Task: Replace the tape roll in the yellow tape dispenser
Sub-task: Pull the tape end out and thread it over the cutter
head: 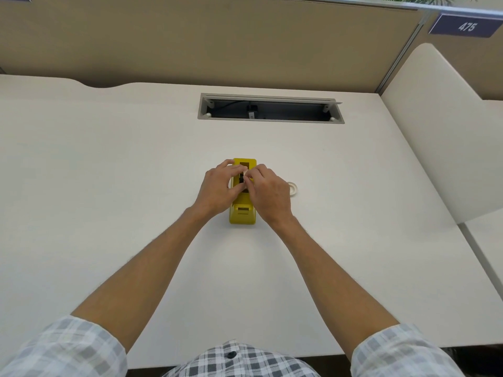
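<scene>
Two bare hands meet over a yellow tape dispenser point(242, 213) standing on a white desk point(109, 186). The left hand point(217, 187) and the right hand point(268, 190) have their fingers curled inward, fingertips pinched together on a small white and black piece point(242, 178), likely a tape roll on its black hub, just above the dispenser's open middle slot. Exactly how much of it each hand grips is hidden by the fingers. The dispenser's far end shows past the fingertips, and its near end shows between the wrists. Just to the right of the right hand, a white ring of tape point(292, 188) lies flat on the desk. Farther beyond the fingers is an open cable slot point(269, 108) in the desk. Checked sleeves point(62, 349) cover the upper arms.
</scene>
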A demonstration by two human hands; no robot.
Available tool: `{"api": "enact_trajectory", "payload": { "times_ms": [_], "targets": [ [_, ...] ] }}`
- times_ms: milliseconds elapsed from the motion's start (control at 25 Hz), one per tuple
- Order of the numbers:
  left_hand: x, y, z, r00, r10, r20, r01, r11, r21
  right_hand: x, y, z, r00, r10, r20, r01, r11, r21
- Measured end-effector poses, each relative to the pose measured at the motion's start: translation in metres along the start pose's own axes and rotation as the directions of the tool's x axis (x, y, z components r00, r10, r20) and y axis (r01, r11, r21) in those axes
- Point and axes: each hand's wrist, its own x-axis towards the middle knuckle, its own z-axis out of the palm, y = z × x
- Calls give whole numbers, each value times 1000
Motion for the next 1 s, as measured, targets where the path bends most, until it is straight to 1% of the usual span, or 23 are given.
{"api": "enact_trajectory", "payload": {
  "times_ms": [200,280,360,480,720,880,1000],
  "targets": [
    [0,-1,-1,1000,-7,0,7,1000,3,1,0,0,990,70,119,-74,997,30],
    [0,0,-1,1000,0,-1,0,1000,6,1,0,-2,980,111,165,-126,988,87],
    [1,-1,-1,1000,14,-8,-14,1000,2,0,1,-3,969,157,191,-192,965,180],
    [1,-3,0,999,29,-18,-29,1000,7,-1,1,-5,964,186,190,-234,933,275],
    [1,-3,0,999,38,-20,-38,999,24,3,0,-7,959,217,183,-254,943,216],
    [2,-5,2,999,33,-14,-33,999,40,3,-2,-9,954,225,198,-266,940,215],
    [2,-6,2,999,31,-13,-31,999,37,3,-2,-8,951,207,229,-264,931,252]
  ]
}}
